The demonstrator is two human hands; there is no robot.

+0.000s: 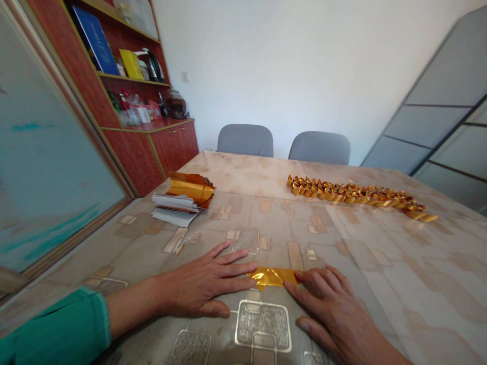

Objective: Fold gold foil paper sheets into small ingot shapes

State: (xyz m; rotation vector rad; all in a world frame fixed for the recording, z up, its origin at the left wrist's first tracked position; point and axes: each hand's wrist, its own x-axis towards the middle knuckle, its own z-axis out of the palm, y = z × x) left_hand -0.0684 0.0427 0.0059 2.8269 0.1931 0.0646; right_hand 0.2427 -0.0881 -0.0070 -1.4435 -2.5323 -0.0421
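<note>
A folded strip of shiny gold foil paper lies flat on the table in front of me. My left hand rests on its left end, palm down with the fingers spread. At the strip's right end, the fingertips of my right hand press on it, fingers stretched out and thumb apart. Parts of both ends are hidden under my fingers. Farther back on the left sits a curled stack of gold foil sheets, beside folded white-backed papers. To the back right is a long cluster of folded gold foil pieces.
A patterned cover lies over the table. Two grey chairs stand at its far side. A red-brown cabinet with a kettle and bottles is at the back left, near a glass panel. Grey panels lean on the right.
</note>
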